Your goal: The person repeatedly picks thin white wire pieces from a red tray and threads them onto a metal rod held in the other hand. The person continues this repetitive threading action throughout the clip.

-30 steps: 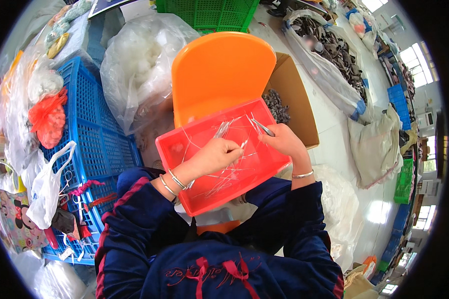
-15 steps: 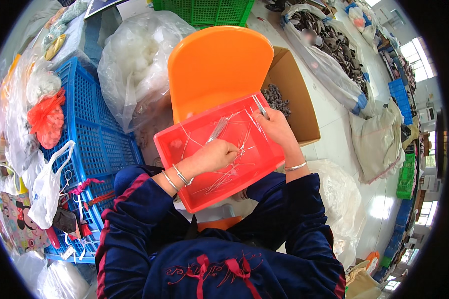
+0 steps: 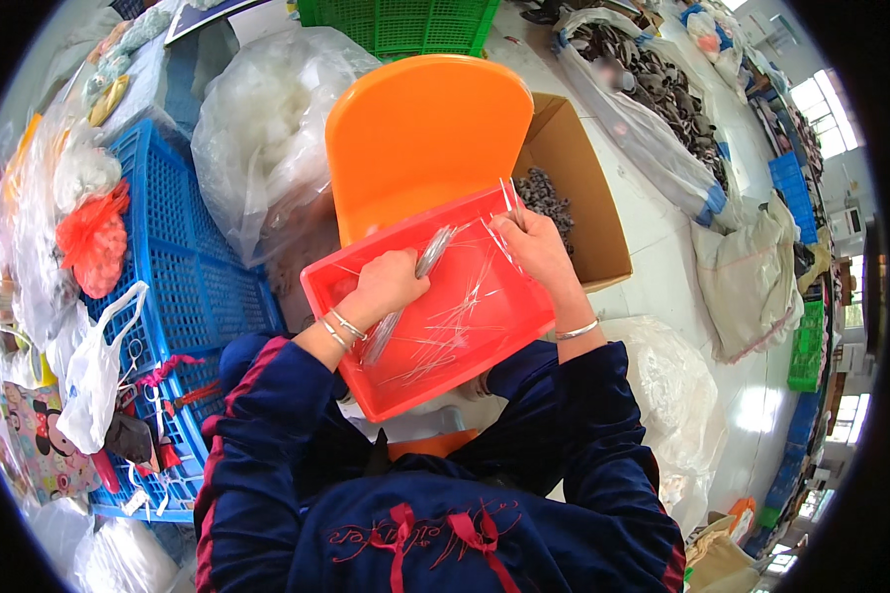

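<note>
A shallow red plastic tray (image 3: pixel 512 334) rests tilted over my lap. Fingers curled, my left hand (image 3: pixel 391 283) grips a bundle of thin silvery-clear strips (image 3: pixel 435 251) at the tray's left side; the bundle sticks out above and below the fist. At the upper right corner of the tray, my right hand (image 3: pixel 536 249) pinches a few thin strips (image 3: pixel 508 198) between thumb and fingers. More loose strips (image 3: pixel 450 331) lie crisscrossed on the tray floor between the hands. Whether they are plastic or wire I cannot tell.
An orange chair (image 3: pixel 425 138) stands just beyond the tray. Right of it, an open cardboard box (image 3: pixel 603 232) holds grey fuzzy pieces. A blue crate (image 3: pixel 178 237) stands at the left, and a clear bag of white stuffing (image 3: pixel 267 128) behind it. A green crate (image 3: pixel 400 25) is farther back.
My left hand has moved left and up from the tray's middle, and its fist now surrounds the strip bundle that lay beyond it. My right hand has shifted slightly lower with its strips.
</note>
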`<state>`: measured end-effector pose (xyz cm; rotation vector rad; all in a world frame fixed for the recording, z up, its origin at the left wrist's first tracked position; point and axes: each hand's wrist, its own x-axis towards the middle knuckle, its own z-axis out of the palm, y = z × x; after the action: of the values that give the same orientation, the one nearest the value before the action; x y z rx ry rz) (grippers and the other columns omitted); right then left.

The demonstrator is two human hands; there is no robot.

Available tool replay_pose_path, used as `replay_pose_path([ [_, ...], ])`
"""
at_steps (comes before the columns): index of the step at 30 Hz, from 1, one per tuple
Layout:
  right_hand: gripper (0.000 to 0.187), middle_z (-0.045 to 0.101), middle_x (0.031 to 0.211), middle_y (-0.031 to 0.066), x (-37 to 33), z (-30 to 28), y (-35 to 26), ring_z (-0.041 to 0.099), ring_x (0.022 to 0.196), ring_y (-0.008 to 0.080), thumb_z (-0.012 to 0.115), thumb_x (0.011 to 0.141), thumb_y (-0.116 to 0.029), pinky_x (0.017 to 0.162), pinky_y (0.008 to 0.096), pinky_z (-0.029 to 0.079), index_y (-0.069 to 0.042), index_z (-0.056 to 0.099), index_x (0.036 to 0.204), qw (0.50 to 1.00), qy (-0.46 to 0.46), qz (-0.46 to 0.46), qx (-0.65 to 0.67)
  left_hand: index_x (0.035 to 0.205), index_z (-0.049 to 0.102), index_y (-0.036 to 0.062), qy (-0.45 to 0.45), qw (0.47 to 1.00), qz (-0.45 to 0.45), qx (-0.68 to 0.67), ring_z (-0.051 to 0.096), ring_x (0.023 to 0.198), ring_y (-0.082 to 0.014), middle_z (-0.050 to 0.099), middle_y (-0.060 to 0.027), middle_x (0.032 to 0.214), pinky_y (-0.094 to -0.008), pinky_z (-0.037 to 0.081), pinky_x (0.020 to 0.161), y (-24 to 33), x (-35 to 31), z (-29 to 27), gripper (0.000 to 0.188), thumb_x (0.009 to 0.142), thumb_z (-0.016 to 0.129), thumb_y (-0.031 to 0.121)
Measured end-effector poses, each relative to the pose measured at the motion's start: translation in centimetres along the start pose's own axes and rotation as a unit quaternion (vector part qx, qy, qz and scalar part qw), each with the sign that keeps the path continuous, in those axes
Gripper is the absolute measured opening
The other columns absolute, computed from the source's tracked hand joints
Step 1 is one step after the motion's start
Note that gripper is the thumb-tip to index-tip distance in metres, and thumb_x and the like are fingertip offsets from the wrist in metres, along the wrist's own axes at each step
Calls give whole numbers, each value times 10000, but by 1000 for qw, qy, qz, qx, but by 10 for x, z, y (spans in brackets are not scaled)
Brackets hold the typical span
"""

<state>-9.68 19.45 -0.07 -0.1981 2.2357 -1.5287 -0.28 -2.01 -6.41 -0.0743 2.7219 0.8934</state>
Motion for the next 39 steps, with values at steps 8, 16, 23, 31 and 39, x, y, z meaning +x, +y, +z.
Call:
replay_pose_path([
  [8, 199, 552, 704, -48, -16, 25, -12, 462, 605, 29, 687, 891, -192, 534, 219, 376, 3, 655, 917, 995, -82, 6, 62, 888, 577, -29, 0, 973, 90, -214, 550, 610, -145, 561, -95, 674, -318, 460, 586, 27, -19, -30, 210, 846, 656, 161],
  [16, 180, 501, 644, -73, -16, 29, -11, 387, 536, 1, 674, 900, -171, 480, 188, 306, -56, 609, 778, 985, -37, -7, 167, 893, 579, -36, -41, 950, 98, -295, 542, 620, -117, 548, -75, 658, -309, 465, 590, 23, -18, -38, 236, 881, 653, 187],
  [23, 190, 509, 642, -54, -1, 6, -4, 380, 495, 8, 635, 922, -136, 443, 189, 297, -51, 602, 755, 976, 90, -68, 187, 915, 602, -42, -26, 984, 112, -133, 642, 681, -295, 637, -195, 746, -389, 503, 661, 18, -19, -43, 283, 872, 652, 234],
  [31, 126, 586, 729, -7, 5, -49, -6, 398, 493, 16, 628, 937, -143, 429, 183, 315, -19, 639, 919, 953, 156, -104, 240, 912, 646, -16, 44, 996, 67, 29, 662, 840, -382, 663, -238, 854, -475, 515, 755, 6, -20, -38, 341, 845, 646, 319],
  [39, 128, 566, 667, -22, -16, 20, -11, 398, 481, 17, 651, 925, -144, 448, 184, 318, -29, 620, 880, 972, -10, -36, 232, 958, 712, -12, -30, 880, 100, -463, 567, 730, -56, 659, 2, 761, -247, 470, 662, 51, -18, -38, 234, 919, 617, 198],
])
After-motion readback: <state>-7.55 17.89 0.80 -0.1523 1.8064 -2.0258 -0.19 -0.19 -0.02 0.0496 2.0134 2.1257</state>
